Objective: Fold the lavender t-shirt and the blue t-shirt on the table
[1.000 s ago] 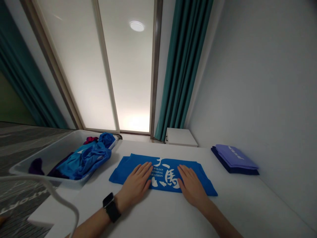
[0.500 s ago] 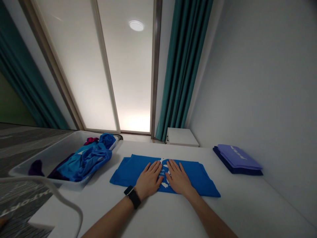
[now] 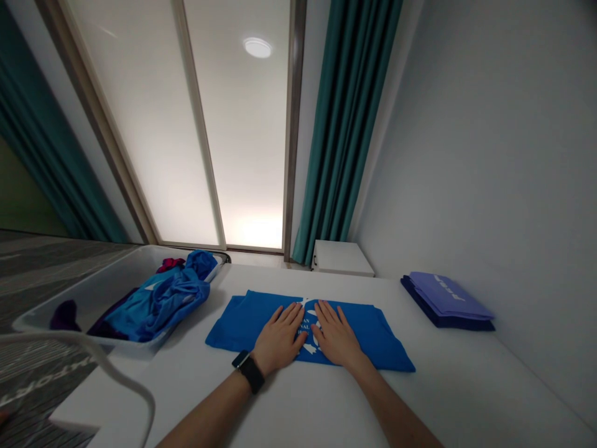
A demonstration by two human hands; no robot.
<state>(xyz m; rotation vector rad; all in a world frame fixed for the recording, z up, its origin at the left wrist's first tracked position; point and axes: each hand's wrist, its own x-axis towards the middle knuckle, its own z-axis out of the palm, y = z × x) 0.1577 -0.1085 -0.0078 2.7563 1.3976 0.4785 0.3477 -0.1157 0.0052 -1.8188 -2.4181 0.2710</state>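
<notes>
I'm watching my left hand [image 3: 280, 341] and right hand [image 3: 336, 341] lying flat and open on a folded blue T-shirt [image 3: 252, 318], fingers spread and gripping nothing. The hands are resting close together, just apart, with the shirt's white print showing between them. The shirt is lying under both palms on a white table [image 3: 448, 386]. Beyond my left hand, a white plastic tub [image 3: 88, 305] is holding crumpled blue clothes [image 3: 161, 305]. Well past my right hand, a folded stack of purple and navy cloth [image 3: 445, 302] is sitting beside the wall [image 3: 466, 155]. A black watch [image 3: 249, 371] is circling my left wrist.
</notes>
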